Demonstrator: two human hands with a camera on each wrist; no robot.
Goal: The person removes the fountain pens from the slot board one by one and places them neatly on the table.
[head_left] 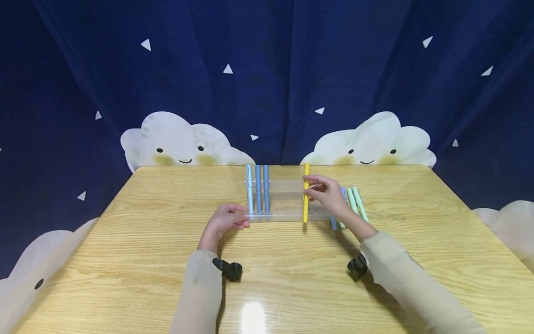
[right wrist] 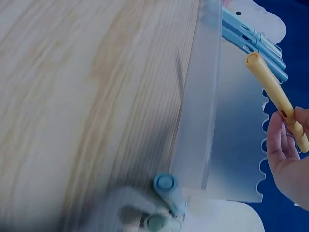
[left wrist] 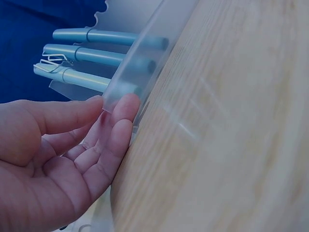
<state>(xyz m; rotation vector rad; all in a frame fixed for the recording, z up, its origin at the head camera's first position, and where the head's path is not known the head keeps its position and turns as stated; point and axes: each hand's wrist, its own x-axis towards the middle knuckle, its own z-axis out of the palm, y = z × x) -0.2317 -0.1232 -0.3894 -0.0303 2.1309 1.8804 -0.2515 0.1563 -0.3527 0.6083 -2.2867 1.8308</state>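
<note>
A clear, frosted pen stand [head_left: 283,216] with a scalloped back edge stands on the table. In its left part lean a light blue pen [head_left: 250,195] and two darker blue pens [head_left: 266,185]. My left hand [head_left: 228,218] pinches the stand's left front corner, thumb on one side and fingertips on the other, as the left wrist view shows. Farther right, my right hand [head_left: 329,195] holds a yellow pen [head_left: 306,169] between thumb and fingers. That pen is upright in front of the stand, its lower end overlapping the front lip in the head view; contact there I cannot tell.
At the stand's right end lie several pens, among them mint green pens [head_left: 359,204] and a blue pen [head_left: 333,223], partly behind my right forearm. The wooden table [head_left: 146,260] runs back to a dark blue curtain [head_left: 258,83] with white clouds.
</note>
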